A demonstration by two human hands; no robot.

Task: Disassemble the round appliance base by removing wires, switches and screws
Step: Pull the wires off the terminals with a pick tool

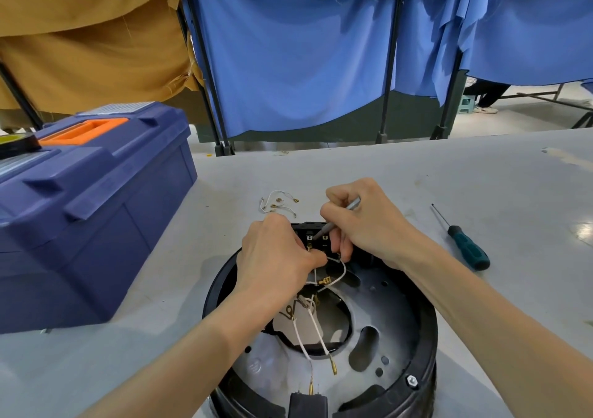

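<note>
our right hand (pixel 362 222) is curled round a thin metal tool (pixel 351 205), its shaft slanting down and left into the black switch block (pixel 309 230) at the far rim of the round base (pixel 211 295). just left of the tip, our left hand (pixel 272 254) pinches a white wire (pixel 344 271), probably at its terminal.

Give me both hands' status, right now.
Left hand: pinching a white wire by the black switch block.
Right hand: gripping a slim metal tool, tip at that block.
</note>
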